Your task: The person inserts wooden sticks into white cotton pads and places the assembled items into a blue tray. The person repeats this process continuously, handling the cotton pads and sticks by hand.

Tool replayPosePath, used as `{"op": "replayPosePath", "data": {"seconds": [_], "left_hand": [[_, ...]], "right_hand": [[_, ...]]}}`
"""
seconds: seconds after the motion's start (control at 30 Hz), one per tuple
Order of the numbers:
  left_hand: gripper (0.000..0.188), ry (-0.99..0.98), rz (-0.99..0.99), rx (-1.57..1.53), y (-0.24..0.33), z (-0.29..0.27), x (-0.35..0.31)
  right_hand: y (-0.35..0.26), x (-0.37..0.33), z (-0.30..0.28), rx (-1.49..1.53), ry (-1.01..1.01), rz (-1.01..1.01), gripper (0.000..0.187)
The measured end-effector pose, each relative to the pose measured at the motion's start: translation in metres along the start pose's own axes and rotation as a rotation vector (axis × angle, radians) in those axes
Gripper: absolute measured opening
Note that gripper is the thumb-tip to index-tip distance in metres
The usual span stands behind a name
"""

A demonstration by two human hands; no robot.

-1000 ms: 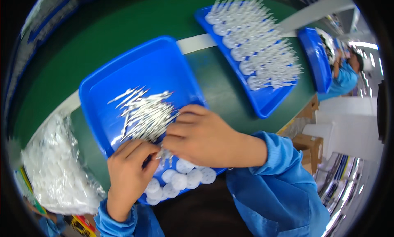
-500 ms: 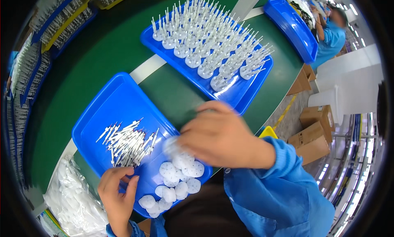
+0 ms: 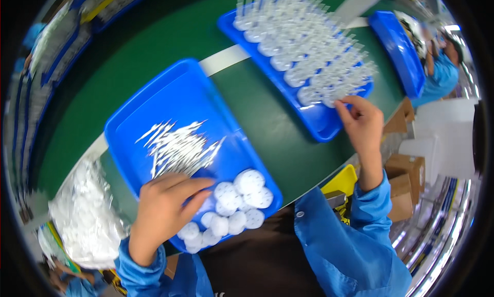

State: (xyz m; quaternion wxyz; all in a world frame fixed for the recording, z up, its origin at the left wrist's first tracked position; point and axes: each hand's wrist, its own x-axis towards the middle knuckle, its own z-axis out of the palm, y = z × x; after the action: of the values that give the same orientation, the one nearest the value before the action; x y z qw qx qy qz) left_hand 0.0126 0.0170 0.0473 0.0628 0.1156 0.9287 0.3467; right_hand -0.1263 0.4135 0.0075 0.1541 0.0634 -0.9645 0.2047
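Observation:
My left hand (image 3: 164, 207) hangs over the near edge of a pile of thin white sticks with dark tips (image 3: 182, 148); its thumb and forefinger are apart, with nothing visible between them. The sticks lie in a blue tray (image 3: 154, 94), with round white dotted discs (image 3: 226, 196) heaped at its near right end. My right hand (image 3: 364, 123) reaches to a second blue tray (image 3: 324, 130), its fingertips pinched at a white disc piece at the near end of the rows. Those rows are discs with upright sticks (image 3: 303, 45). Its fingers partly hide that piece.
A clear bag of white parts (image 3: 85, 214) lies left of the near tray. Another blue tray (image 3: 396, 52) stands at the far right, near a person in blue (image 3: 442, 73). Cardboard boxes (image 3: 404, 176) and a yellow bin (image 3: 342, 180) are below the table's right edge.
My right hand has moved from the loose discs out to the far right, to the tray of stick-bearing discs. My left hand stays near the stick pile. The whole view has shifted.

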Motion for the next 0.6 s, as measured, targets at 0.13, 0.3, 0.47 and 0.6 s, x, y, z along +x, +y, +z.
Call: {"op": "replayPosePath", "data": {"seconds": [0.13,0.3,0.47,0.6], "left_hand": [[0.025,0.124,0.038,0.144,-0.008,0.009,-0.006],[0.03,0.154,0.065,0.125,-0.009,0.009,-0.016],[0.032,0.105,0.123,0.063,0.008,0.029,-0.02],[0.023,0.174,0.053,-0.147,-0.004,0.02,-0.032]], "right_hand": [[0.004,-0.019,-0.005,0.104,0.095,0.054,0.013],[-0.063,-0.044,-0.023,0.126,-0.006,-0.395,0.01],[-0.168,-0.014,0.028,0.274,-0.253,-0.986,0.021],[-0.194,0.0,0.066,0.111,-0.317,-1.175,0.023]]}}
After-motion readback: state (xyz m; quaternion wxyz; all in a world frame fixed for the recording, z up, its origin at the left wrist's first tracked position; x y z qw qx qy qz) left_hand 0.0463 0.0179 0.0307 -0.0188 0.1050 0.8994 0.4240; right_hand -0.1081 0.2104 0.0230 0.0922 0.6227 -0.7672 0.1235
